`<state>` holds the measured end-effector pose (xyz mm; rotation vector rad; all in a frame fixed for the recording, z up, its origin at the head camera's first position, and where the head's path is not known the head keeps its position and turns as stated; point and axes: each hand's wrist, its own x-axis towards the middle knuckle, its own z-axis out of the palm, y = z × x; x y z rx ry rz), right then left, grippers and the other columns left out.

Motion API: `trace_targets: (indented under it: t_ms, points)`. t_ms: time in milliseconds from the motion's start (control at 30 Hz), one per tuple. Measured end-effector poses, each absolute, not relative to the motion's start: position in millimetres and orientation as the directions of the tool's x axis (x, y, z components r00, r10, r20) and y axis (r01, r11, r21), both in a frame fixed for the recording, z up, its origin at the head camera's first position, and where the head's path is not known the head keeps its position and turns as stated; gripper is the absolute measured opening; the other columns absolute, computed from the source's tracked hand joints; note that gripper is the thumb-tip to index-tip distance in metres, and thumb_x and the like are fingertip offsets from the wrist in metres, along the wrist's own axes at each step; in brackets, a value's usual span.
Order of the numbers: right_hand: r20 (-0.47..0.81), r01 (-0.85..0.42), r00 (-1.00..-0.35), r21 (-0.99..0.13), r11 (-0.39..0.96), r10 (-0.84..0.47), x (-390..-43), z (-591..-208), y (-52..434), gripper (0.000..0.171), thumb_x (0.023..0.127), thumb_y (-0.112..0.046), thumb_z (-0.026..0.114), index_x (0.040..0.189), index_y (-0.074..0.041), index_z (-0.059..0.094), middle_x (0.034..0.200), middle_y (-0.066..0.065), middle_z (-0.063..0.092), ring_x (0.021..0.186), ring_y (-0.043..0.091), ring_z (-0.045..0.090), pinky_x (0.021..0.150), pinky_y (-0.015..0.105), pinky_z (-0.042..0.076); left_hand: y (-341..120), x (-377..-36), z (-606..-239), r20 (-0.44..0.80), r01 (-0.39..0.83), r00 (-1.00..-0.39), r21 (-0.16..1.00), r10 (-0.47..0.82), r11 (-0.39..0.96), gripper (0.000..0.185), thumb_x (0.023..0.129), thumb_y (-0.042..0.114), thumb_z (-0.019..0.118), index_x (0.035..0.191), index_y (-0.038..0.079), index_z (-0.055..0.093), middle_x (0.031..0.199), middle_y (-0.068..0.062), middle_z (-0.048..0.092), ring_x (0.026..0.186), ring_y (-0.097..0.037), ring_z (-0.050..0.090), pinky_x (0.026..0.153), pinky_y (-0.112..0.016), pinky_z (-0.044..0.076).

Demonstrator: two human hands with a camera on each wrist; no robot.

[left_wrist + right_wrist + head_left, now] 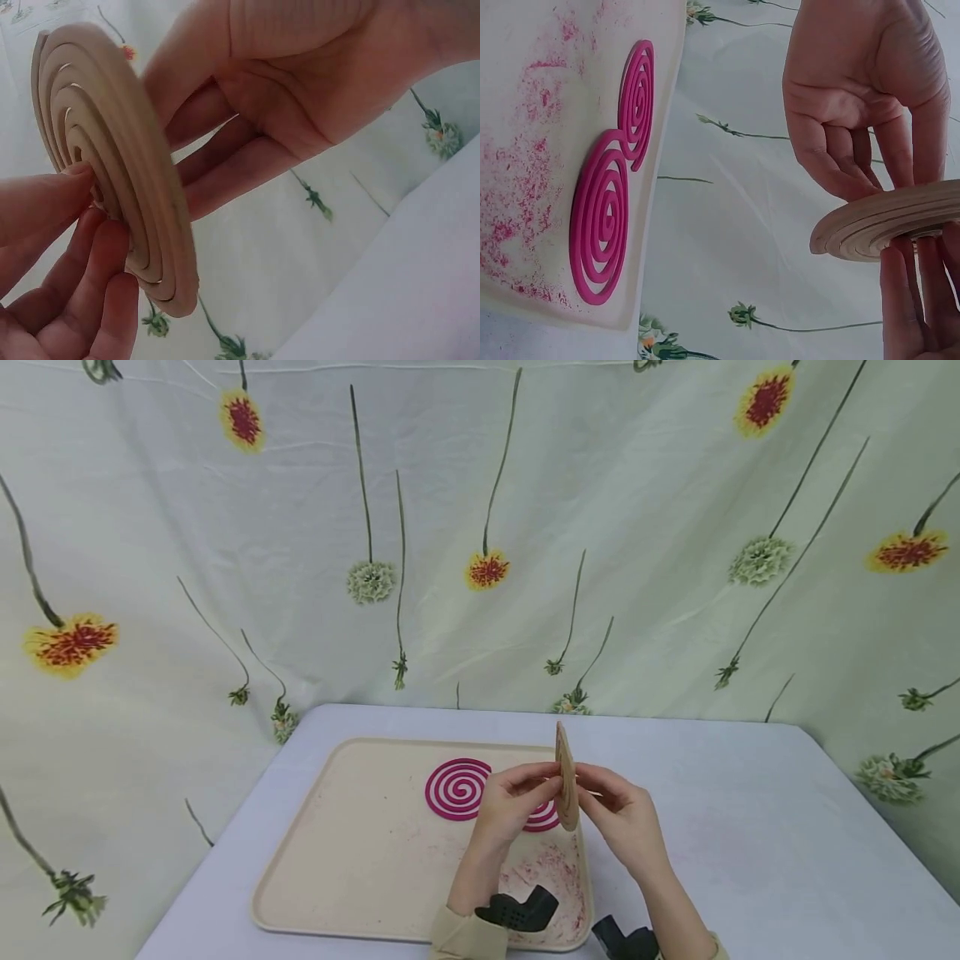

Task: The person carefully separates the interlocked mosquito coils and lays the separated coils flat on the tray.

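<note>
A tan spiral coil disc (pixel 566 777) stands on edge above the tray, held between both hands. My left hand (pixel 551 785) pinches it from the left side, and my right hand (pixel 581 787) holds it from the right. In the left wrist view the left hand's fingertips (pixel 79 176) press near the centre of the disc (pixel 112 150), while the right hand's fingers (pixel 225 161) lie behind it. In the right wrist view the disc (pixel 889 221) is edge-on between the left hand (pixel 855 90) and the right hand's fingers (pixel 919 300).
Two joined pink spiral coils (pixel 459 788) lie flat on a beige tray (pixel 360 860), one half hidden behind the left hand. Pink powder smears (pixel 547 868) mark the tray's near right corner. The tray sits on a pale table (pixel 750 843) in front of a flowered cloth backdrop.
</note>
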<state>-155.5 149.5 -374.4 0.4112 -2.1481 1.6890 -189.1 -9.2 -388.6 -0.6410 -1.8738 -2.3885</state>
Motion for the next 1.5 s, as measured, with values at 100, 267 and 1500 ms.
trace_targets:
  t_ms: [100, 267, 1500]
  points:
    - [0.462, -0.447, -0.887, -0.859, 0.25, -0.001, -156, -376, 149, 0.026, 0.085, 0.001, 0.065, 0.111, 0.001, 0.066, 0.105, 0.013, 0.067, 0.092, 0.01, 0.063, 0.076, 0.022, 0.053, -11, -189, -389, 0.323, 0.262, -0.918, 0.93, 0.229, -0.259, 0.026, 0.085, 0.002, 0.067, 0.109, -0.009, 0.064, 0.102, -0.016, 0.065, 0.086, -0.016, 0.063, 0.08, -0.027, 0.053]
    - [0.449, -0.438, -0.893, -0.859, 0.264, -0.019, -155, -377, 146, 0.025, 0.086, 0.0, 0.065, 0.111, 0.003, 0.066, 0.1, 0.013, 0.068, 0.087, 0.012, 0.064, 0.074, 0.022, 0.053, -15, -191, -391, 0.298, 0.239, -0.923, 0.939, 0.242, -0.246, 0.025, 0.085, 0.001, 0.067, 0.105, -0.012, 0.059, 0.092, -0.008, 0.061, 0.08, -0.014, 0.062, 0.076, -0.025, 0.054]
    - [0.472, -0.481, -0.875, -0.826, 0.295, -0.105, -155, -381, 139, 0.027, 0.082, -0.001, 0.07, 0.108, -0.004, 0.066, 0.091, -0.001, 0.065, 0.08, 0.009, 0.055, 0.071, 0.026, 0.053, -31, -158, -353, 0.469, 0.489, -0.87, 0.861, 0.152, 0.143, 0.009, 0.076, -0.003, 0.069, 0.078, -0.004, 0.061, 0.123, -0.025, 0.053, 0.116, -0.04, 0.048, 0.09, -0.058, 0.044]
